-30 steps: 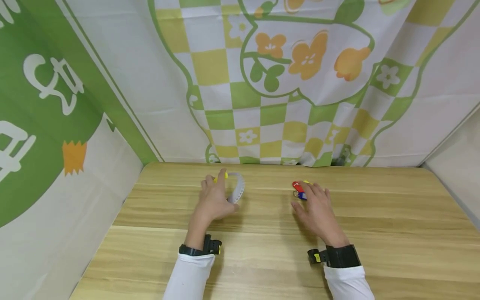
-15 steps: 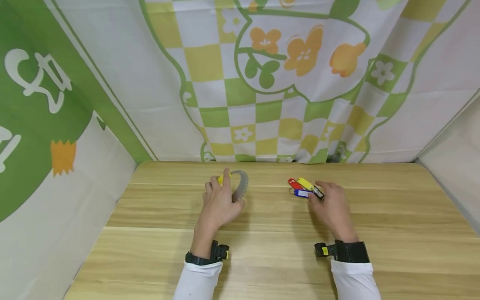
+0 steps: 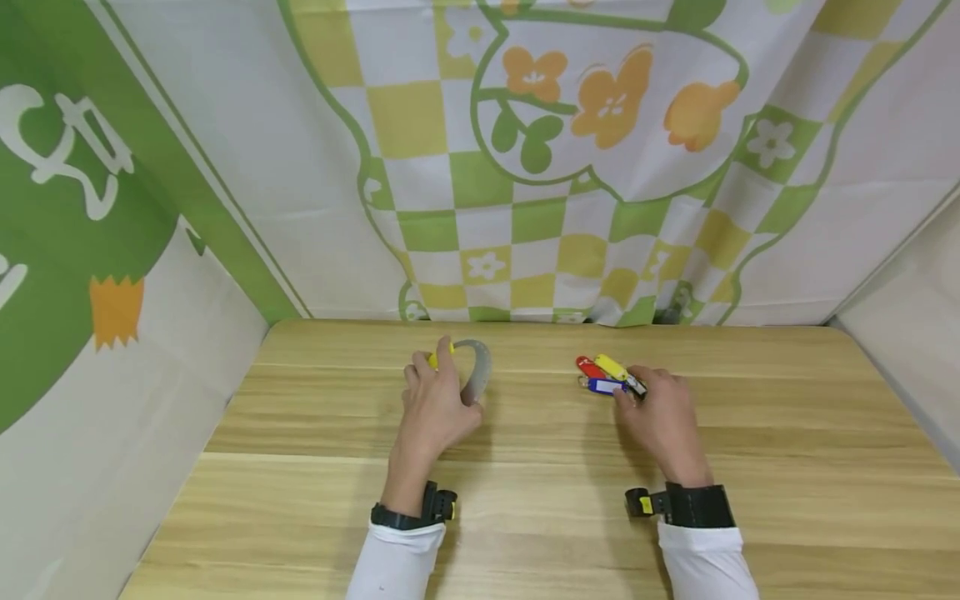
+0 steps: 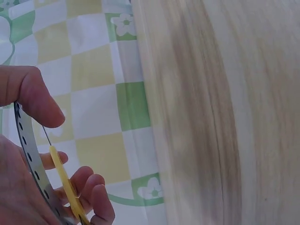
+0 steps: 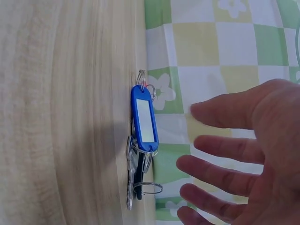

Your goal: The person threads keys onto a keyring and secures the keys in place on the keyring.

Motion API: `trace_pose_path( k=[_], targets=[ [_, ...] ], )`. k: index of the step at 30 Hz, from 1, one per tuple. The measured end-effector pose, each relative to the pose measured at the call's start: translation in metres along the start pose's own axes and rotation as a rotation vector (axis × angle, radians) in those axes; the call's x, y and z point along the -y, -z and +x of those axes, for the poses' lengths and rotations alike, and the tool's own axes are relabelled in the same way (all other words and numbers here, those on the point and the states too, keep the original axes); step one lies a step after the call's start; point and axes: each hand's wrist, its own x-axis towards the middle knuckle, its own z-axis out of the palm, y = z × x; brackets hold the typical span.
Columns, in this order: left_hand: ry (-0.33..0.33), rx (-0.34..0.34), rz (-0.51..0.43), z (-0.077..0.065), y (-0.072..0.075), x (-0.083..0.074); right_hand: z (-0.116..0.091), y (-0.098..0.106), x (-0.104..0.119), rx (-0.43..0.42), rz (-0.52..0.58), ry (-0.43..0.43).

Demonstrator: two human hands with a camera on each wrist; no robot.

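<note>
In the head view my left hand [image 3: 435, 404] grips a looped grey band [image 3: 477, 371] with a yellow part [image 3: 434, 360]. The left wrist view shows a row of holes along this band [image 4: 35, 166] and a yellow bar [image 4: 68, 185], with fingers and thumb around them. Farther right lies a bunch of key tags: red [image 3: 587, 365], yellow [image 3: 611, 367], blue [image 3: 604, 387] and black [image 3: 637, 385]. My right hand [image 3: 663, 421] is at their right end. In the right wrist view its fingers [image 5: 215, 171] are spread, apart from the blue tag [image 5: 145, 117] and a metal key [image 5: 130, 178].
Both hands are over a wooden table [image 3: 525, 517]. Behind its far edge hangs a checked, flowered curtain [image 3: 540, 225]. A green and white cloth [image 3: 180, 317] hangs on the left side, and a pale wall [image 3: 922, 317] stands on the right.
One second ago my right hand partly covered the tags; it has moved right, exposing more of them. My left hand keeps its grip on the band. Little differs from half a second ago.
</note>
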Motion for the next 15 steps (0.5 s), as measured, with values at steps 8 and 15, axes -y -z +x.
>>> trace_pose_path(
  k=[8,15],
  targets=[
    [0.002,0.02,0.023,0.001,-0.002,0.0,-0.001,0.01,-0.003,0.095,-0.028,-0.026],
    [0.021,0.04,0.0,0.001,-0.002,0.0,-0.001,0.008,-0.002,0.127,-0.064,-0.028]
  ],
)
